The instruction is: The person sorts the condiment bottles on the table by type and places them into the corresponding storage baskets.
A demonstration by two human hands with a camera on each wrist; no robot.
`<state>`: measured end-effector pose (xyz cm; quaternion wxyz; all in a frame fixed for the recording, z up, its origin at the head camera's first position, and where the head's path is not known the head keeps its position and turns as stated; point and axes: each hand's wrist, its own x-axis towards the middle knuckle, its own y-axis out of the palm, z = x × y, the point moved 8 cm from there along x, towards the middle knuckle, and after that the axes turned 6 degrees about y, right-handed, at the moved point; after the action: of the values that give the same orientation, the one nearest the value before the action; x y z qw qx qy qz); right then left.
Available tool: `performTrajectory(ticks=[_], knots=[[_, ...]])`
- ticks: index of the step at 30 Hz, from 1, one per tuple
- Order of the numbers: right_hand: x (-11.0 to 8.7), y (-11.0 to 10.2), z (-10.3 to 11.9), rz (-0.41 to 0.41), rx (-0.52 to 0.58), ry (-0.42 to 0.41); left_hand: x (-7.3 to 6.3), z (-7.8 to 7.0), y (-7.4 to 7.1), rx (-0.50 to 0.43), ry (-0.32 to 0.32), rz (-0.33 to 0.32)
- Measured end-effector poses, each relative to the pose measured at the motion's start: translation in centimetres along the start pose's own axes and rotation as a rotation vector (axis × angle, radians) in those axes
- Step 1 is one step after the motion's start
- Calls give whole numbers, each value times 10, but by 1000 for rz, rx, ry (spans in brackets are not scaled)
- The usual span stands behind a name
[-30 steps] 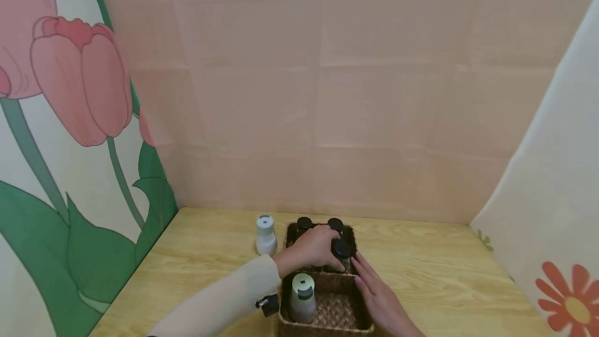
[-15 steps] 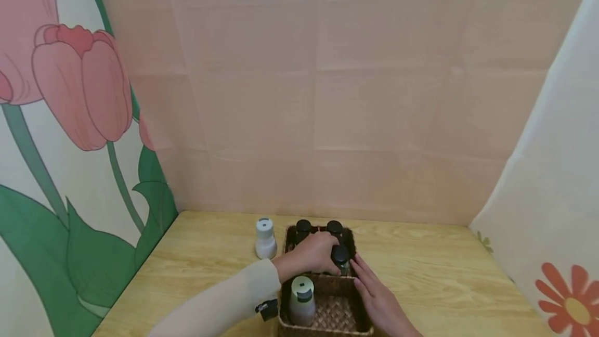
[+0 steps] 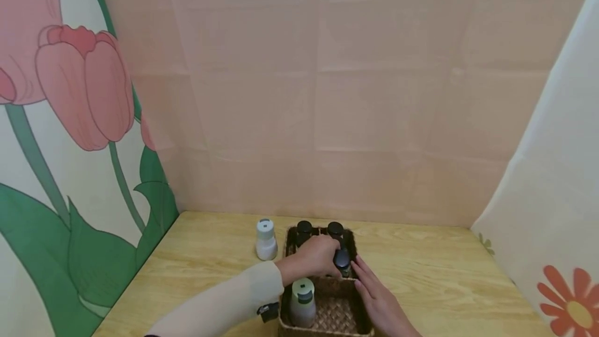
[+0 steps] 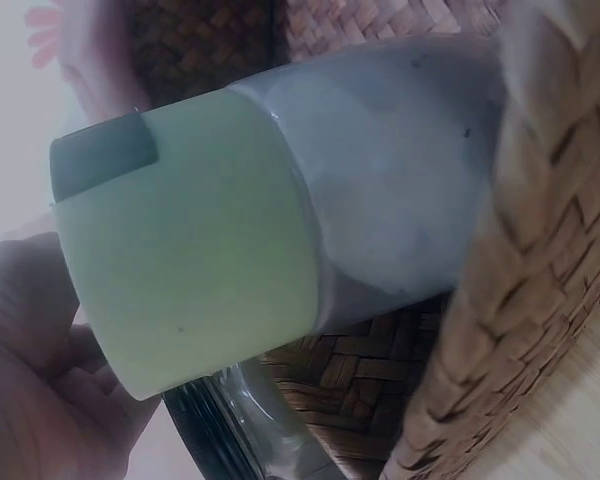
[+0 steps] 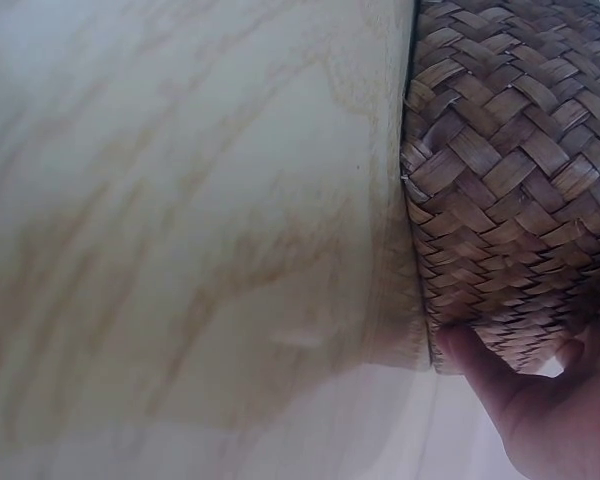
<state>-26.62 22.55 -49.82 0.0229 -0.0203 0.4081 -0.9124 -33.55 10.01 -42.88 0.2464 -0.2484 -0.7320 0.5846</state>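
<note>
My left hand (image 3: 320,256) reaches into the far compartment of a woven two-part basket (image 3: 323,333). It grips a jar with a black lid (image 3: 342,259) at that compartment's near right corner; most of the jar is hidden. Two more black lids show behind it, a left lid (image 3: 304,227) and a right lid (image 3: 335,229). My right hand (image 3: 381,300) rests with straight fingers along the basket's right side, and in the right wrist view its thumb (image 5: 480,370) touches the weave. In the near compartment stands a bottle with a pale green cap (image 3: 303,300).
A white bottle (image 3: 266,241) stands on the wooden table (image 3: 435,274), left of the basket. In the left wrist view, the green-capped bottle (image 4: 200,240) fills the middle, with a dark-lidded glass jar (image 4: 270,420) below it. A pink cloth (image 3: 290,92) hangs behind the table.
The black-lidded jar in my left hand has sunk slightly lower into the far compartment. My right hand keeps its place against the basket.
</note>
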Motion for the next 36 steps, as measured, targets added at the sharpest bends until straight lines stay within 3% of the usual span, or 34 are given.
performTrajectory(ticks=[9, 16, 21, 36], knots=[[-1, 1, -4, -7, -5, 20, -5, -5, 1, -39, 18, 11], [0, 3, -3, -9, -15, 11, -10, -4, 2, -86, -3, 23], [-1, 0, 2, -21, -16, -5, -8, -4, 1, -71, 13, 12], [1, -1, 1, -16, -20, -17, -6, 0, 3, -51, -41, 35]])
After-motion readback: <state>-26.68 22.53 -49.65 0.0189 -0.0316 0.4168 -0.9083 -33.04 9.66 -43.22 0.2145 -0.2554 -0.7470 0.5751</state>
